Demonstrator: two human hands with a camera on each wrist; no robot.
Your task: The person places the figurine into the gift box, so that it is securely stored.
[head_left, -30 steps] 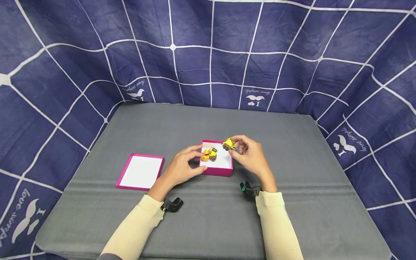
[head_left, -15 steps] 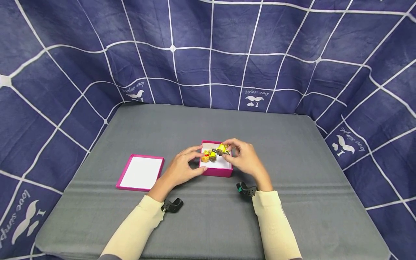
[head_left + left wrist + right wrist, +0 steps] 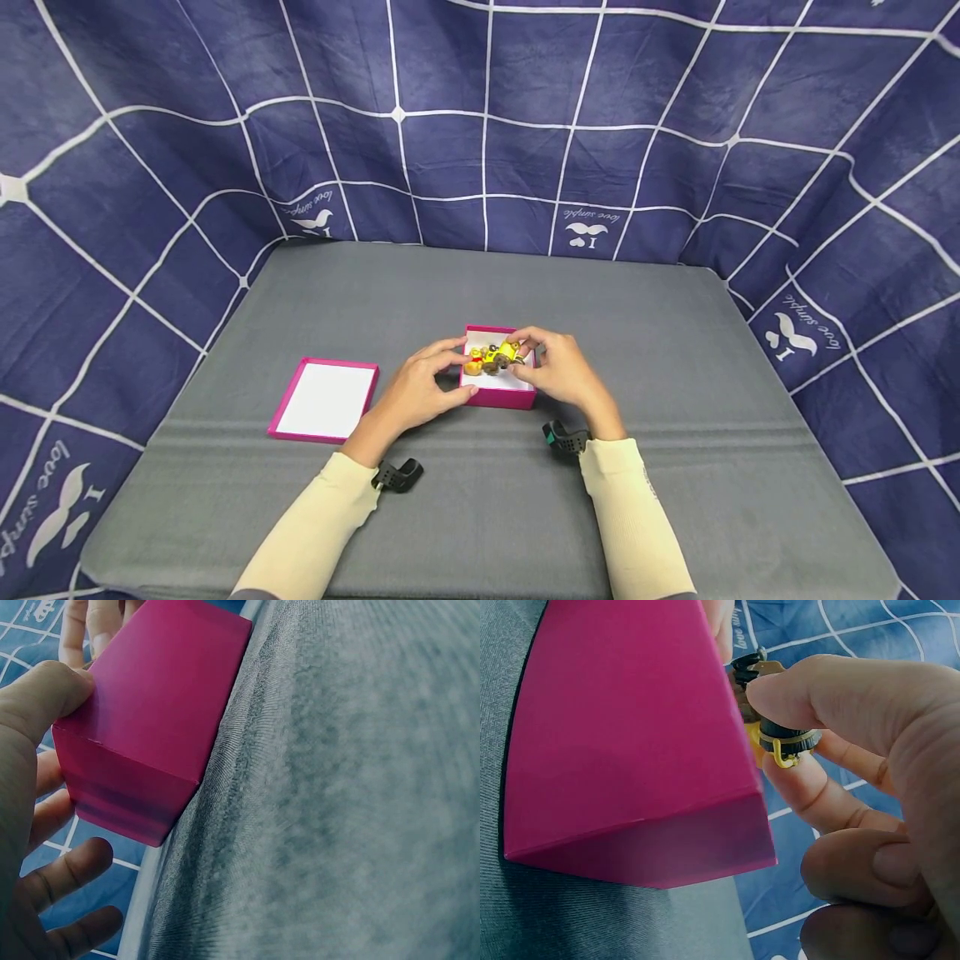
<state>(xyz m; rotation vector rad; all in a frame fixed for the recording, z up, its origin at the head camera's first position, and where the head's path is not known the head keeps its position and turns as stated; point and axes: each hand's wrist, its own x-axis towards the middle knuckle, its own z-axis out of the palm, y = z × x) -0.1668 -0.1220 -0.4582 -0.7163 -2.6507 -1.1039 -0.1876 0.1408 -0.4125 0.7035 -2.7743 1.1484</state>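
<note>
The left hand (image 3: 429, 379) holds the magenta box (image 3: 501, 398) at its left front corner; in the left wrist view its thumb presses the rim and its other fingers spread along the side wall. Inside the box are a small yellow bear figurine (image 3: 474, 365) with a red top and, beside it, another yellow figurine, largely overlapped. Thumb and fingertips of the right hand (image 3: 558, 367) pinch a yellow toy figurine (image 3: 509, 351) with a brown base, tilted low in the box. A black, yellow-trimmed part of this figurine (image 3: 780, 741) shows in the right wrist view.
Left of the box lies its magenta lid (image 3: 324, 400), white inside facing up. A grey cloth (image 3: 675, 400) covers the table. Behind and at both sides hangs a blue curtain (image 3: 525, 154) with white grid lines. Each wrist wears a black strap (image 3: 399, 475).
The right hand has moved left and down with the yellow figurine, from over the box's right edge into the box against the other figurines. The left hand has stayed on the box.
</note>
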